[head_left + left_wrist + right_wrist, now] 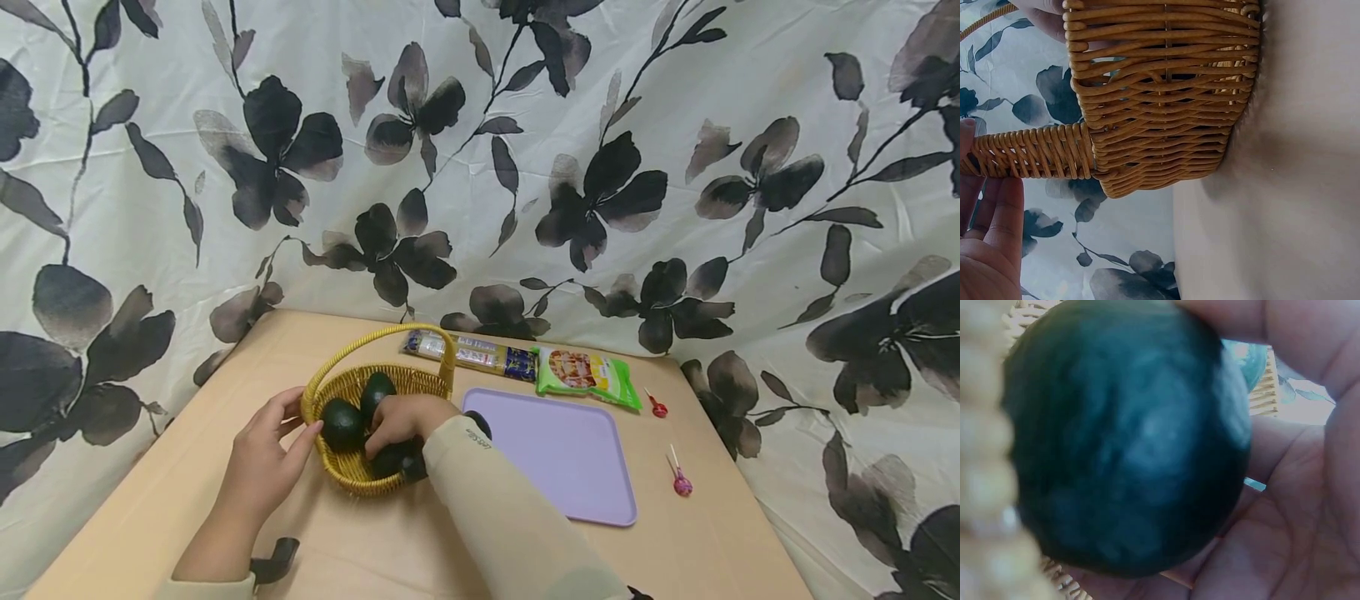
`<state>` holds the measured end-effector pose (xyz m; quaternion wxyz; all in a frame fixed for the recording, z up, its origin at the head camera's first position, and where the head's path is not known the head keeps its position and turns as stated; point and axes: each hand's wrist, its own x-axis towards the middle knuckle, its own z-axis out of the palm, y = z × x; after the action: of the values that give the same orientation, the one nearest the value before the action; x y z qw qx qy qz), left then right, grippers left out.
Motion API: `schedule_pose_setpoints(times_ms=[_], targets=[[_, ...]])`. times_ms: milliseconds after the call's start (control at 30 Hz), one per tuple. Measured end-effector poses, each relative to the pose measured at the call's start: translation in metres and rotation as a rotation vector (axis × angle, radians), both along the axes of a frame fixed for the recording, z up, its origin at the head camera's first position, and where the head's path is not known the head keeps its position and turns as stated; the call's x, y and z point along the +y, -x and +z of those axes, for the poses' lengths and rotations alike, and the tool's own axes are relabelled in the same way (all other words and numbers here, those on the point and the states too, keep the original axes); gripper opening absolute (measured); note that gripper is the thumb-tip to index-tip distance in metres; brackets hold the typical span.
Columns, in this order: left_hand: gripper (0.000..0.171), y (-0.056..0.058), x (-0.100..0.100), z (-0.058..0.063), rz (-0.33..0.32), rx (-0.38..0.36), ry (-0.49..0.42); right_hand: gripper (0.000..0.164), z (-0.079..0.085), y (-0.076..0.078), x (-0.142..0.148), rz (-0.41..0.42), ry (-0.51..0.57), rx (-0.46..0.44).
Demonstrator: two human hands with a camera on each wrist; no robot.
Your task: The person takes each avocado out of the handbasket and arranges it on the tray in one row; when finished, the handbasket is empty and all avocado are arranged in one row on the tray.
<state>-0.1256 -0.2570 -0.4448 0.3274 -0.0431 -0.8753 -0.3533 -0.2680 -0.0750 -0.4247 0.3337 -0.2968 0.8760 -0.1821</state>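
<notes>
A yellow wicker basket point(360, 486) with an arched handle stands on the table, holding several dark green avocados. My left hand point(264, 458) grips the base of the basket's handle point(1035, 152), thumb on one side and fingers on the other. My right hand point(408, 421) reaches down into the basket, its fingers curled round an avocado point(1129, 437) low near the front wall. Beside that hand lie another avocado point(342, 426) on the left and one more point(377, 393) towards the back. The right sleeve covers part of the basket's right side.
Right of the basket lies a purple tray point(558, 458), partly under the right forearm; a dark rounded thing point(478, 423) shows at its left edge. Behind are a long blue and gold packet point(472, 353) and a green packet point(588, 377). Two lollipops, red point(658, 407) and pink point(682, 483), lie right.
</notes>
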Motion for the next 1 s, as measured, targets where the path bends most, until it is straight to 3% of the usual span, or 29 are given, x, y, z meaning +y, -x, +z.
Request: schedule_pose_setpoints(times_ms=[333, 567, 633, 867, 1000], targets=[[0.057, 0.001, 0.000, 0.000, -0.006, 0.002, 0.004, 0.034, 0.007, 0.002, 0.008, 0.039, 0.066, 0.077], [0.056, 0.002, -0.001, -0.001, 0.003, -0.010, 0.005, 0.038, 0.017, 0.000, 0.017, -0.014, 0.147, -0.065], [0.055, 0.002, -0.001, -0.001, -0.004, -0.002, 0.003, 0.040, 0.020, 0.000, 0.020, -0.005, 0.161, -0.065], [0.056, 0.002, -0.001, -0.001, -0.009, 0.001, 0.003, 0.040, 0.027, 0.005, 0.028, 0.115, 0.190, 0.082], [0.057, 0.001, -0.001, 0.000, -0.010, 0.000, 0.004, 0.040, 0.027, 0.006, 0.033, 0.110, 0.230, 0.127]])
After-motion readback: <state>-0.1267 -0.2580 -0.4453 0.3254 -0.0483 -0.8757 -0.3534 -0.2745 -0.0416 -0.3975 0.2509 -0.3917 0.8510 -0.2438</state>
